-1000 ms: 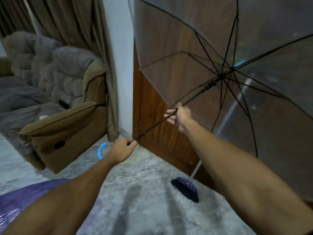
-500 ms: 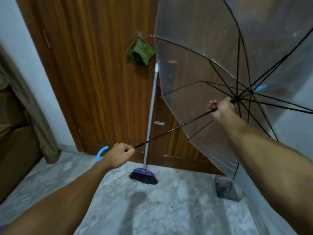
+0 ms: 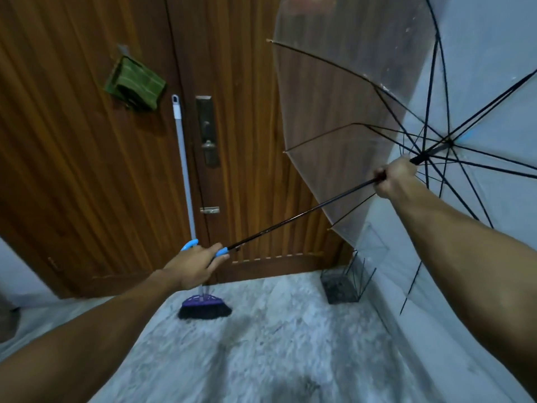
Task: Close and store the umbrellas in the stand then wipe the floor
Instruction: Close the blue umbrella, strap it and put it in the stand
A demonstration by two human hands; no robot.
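Observation:
An open transparent umbrella with black ribs fills the upper right, its canopy facing the door and wall. My left hand grips its curved blue handle low at centre. My right hand is wrapped around the black shaft just below the runner, near the hub. A wire umbrella stand sits on the floor in the corner by the door, below the canopy's edge. A green cloth hangs on the door.
A purple-headed broom with a grey pole leans against the wooden door. The door's lock plate is to the right of the pole. A white wall runs along the right. Grey marble floor lies ahead.
My view has swung right from the sofa to the door and corner. My right hand has slid up the shaft toward the hub. The stand has come into view.

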